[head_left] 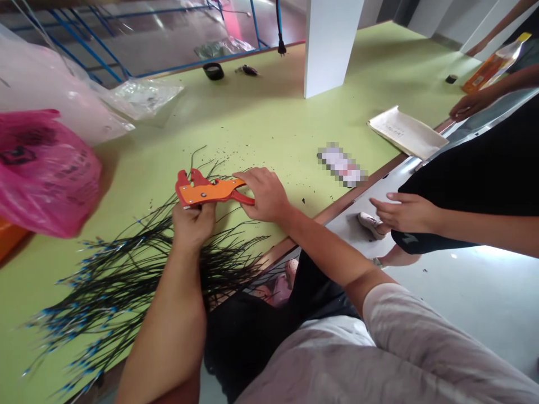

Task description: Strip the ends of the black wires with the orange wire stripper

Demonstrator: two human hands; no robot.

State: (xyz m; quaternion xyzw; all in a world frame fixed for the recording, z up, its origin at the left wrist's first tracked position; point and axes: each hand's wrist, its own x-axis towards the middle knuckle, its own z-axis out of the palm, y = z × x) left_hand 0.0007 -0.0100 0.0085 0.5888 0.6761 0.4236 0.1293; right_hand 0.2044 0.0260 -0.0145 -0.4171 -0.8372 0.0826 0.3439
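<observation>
At far left, a crumpled bright pink plastic bag (44, 179) sits by a pale green table (269, 123), with clear plastic sheeting (145, 98) beside it. Across the table's near edge fans a large bundle of thin black wires (113, 280) tipped in blue, apparently spread loose so that single strands stay separate. The person's left hand (193, 224) is clenched around some wires just under the head of an orange-and-red metal wire stripper (210, 192), seemingly keeping them gathered at its jaws. The right hand (265, 196) grasps the tool's red handles, where a squeeze would work it. Black flecks (301, 200) dot the table. Further right lie a pixelated white label (342, 164) and a white paper sheet (406, 132). A co-worker's relaxed, empty hand (400, 210) rests beside black clothing (471, 179).
</observation>
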